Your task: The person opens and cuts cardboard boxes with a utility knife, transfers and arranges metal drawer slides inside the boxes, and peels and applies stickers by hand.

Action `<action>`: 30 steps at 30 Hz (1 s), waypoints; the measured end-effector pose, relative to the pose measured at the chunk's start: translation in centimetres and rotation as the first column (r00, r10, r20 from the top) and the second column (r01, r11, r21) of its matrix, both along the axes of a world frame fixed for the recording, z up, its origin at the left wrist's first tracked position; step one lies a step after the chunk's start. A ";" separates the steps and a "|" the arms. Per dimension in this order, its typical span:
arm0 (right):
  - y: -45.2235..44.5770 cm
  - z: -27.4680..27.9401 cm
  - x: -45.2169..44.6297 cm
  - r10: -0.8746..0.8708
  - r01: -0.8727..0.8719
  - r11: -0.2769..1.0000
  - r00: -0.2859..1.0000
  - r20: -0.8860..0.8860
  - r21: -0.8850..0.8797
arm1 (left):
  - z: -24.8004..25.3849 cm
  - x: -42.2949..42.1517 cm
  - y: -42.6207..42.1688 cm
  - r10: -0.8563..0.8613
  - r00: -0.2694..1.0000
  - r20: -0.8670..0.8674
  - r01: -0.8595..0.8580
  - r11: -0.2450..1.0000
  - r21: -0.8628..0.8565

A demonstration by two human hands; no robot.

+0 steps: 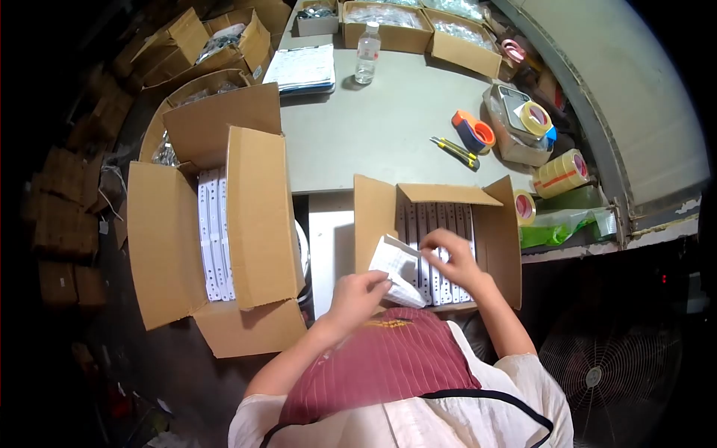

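Over the near left part of an open carton (497, 250), a white printed paper (396, 261) is held between both hands. My left hand (358, 299) pinches its lower left side. The fingers of my right hand (452, 257) are closed at its upper right edge. Beneath and beside the paper, a row of white strips with holes (452, 224) stands in the carton. To the left, a taller open carton (258, 216) holds similar white perforated pieces (215, 239).
On the grey table (321, 134) are a water bottle (367, 56), a clipboard with papers (302, 69), cutters (455, 151) and an orange-blue tape dispenser (473, 133). Tape rolls (562, 173) lie at the right. Part-filled cartons (388, 33) line the back; a fan (594, 375) stands lower right.
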State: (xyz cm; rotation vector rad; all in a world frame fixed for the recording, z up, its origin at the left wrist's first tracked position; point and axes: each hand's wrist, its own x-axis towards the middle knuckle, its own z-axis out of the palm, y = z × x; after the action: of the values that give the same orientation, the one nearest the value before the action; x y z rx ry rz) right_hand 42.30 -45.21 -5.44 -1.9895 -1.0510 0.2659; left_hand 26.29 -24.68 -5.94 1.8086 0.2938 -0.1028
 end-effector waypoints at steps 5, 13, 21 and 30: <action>3.4 3.9 -4.0 0.240 -0.228 0.959 0.969 0.051 -0.166 | 0.3 0.2 0.0 -0.010 1.000 -0.026 0.009 1.000 -0.018; 3.2 1.0 -3.0 0.176 -0.173 0.984 0.982 0.062 -0.052 | -0.1 0.1 0.0 -0.002 1.000 0.006 0.002 1.000 0.015; -7.8 -10.9 7.5 -0.228 0.494 0.743 0.821 0.523 -0.452 | -0.5 -0.1 0.2 0.019 1.000 0.018 -0.019 1.000 -0.007; -8.8 -12.8 7.1 -0.087 0.407 0.796 0.809 0.582 -0.448 | -0.4 -0.1 0.4 0.007 1.000 0.009 -0.007 1.000 -0.013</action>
State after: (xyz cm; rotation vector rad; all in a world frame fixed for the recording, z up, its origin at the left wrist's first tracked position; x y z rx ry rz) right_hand 49.41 -54.00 -18.24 -2.8274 -1.0920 -0.1849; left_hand 26.22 -24.28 -6.35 1.7942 0.2925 -0.0909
